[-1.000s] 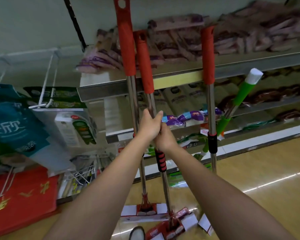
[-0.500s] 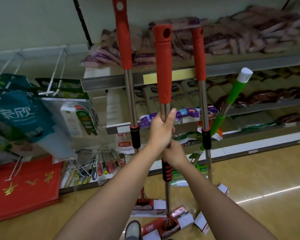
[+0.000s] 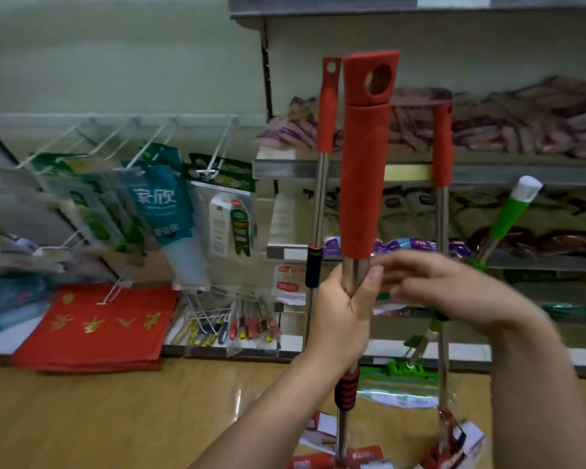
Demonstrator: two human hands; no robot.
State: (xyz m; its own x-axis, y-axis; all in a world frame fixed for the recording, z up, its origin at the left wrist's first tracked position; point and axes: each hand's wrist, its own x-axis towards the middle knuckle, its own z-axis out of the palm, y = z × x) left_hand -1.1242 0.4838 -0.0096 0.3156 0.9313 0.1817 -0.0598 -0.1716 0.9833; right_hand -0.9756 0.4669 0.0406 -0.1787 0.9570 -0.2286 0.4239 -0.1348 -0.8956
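My left hand [image 3: 344, 308] grips the steel pole of a red-handled mop [image 3: 364, 170] just below its red foam grip, holding it upright close to the camera. Its red head [image 3: 335, 462] sits on the floor at the bottom edge. My right hand [image 3: 433, 286] hovers blurred to the right of the pole, fingers extended toward it and off the pole.
Two more red-handled mops [image 3: 327, 130] [image 3: 442, 147] and a green-handled one [image 3: 511, 214] lean on a metal shelf [image 3: 521, 170] of packaged goods. Hanging packets [image 3: 163, 204] on wire hooks are at left. Red mats [image 3: 99, 326] and small tools [image 3: 230, 326] lie low beside the wooden floor [image 3: 115, 418].
The held mop has been pulled away from the shelf toward me. My right hand has let go of the pole and moved off to the right. The view shifted left.
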